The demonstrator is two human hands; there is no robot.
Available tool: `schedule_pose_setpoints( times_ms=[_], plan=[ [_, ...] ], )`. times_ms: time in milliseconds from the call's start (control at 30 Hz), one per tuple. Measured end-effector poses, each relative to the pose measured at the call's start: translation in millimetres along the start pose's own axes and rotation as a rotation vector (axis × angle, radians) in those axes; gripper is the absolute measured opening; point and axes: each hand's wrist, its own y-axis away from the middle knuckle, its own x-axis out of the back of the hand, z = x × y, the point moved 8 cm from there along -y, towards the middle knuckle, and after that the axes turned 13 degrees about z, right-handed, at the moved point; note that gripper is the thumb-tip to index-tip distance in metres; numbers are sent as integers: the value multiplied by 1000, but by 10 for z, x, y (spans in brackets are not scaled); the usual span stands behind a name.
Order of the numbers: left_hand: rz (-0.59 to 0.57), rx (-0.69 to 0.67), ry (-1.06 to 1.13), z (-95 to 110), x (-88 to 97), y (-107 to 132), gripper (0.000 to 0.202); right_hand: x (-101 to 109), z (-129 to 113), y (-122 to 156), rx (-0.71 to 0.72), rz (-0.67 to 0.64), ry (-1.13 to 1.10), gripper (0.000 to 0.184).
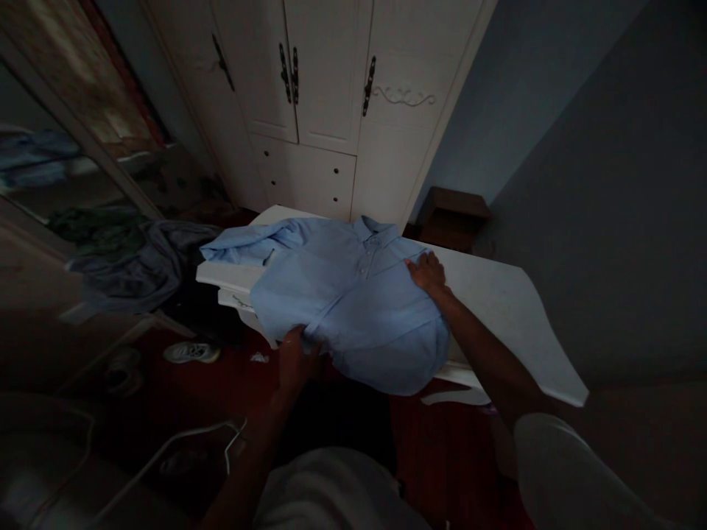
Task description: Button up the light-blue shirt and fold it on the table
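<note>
Shirt: the light blue shirt (353, 309) lies spread on the white counter (513, 309), hem hanging over the near edge.
Left hand (295, 361): at 7 o'clock of the shirt, fingers closed on the hem, seemingly to keep it taut.
Right hand (426, 271): at 2 o'clock, fingers flat, pressing the cloth down.

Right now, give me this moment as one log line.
left hand: grips shirt hem | right hand: flat on shirt near collar | shirt: spread on white table
</note>
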Motion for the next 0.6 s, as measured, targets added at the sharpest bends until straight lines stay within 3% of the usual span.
schedule_pose_setpoints(
  times_ms=[133,267,433,600],
  plan=[
    [-145,109,96,-107,-150,24,44,-54,41,-10,25,8,-9,76],
    [-399,232,407,-134,-107,53,40,-109,84,-38,26,-11,-13,76],
    [-450,428,586,-316,75,5,50,-97,97,-53,18,-19,4,78],
    [-528,535,524,-500,-15,83,60,42,18,22,-33,-56,3,76]
  ],
)
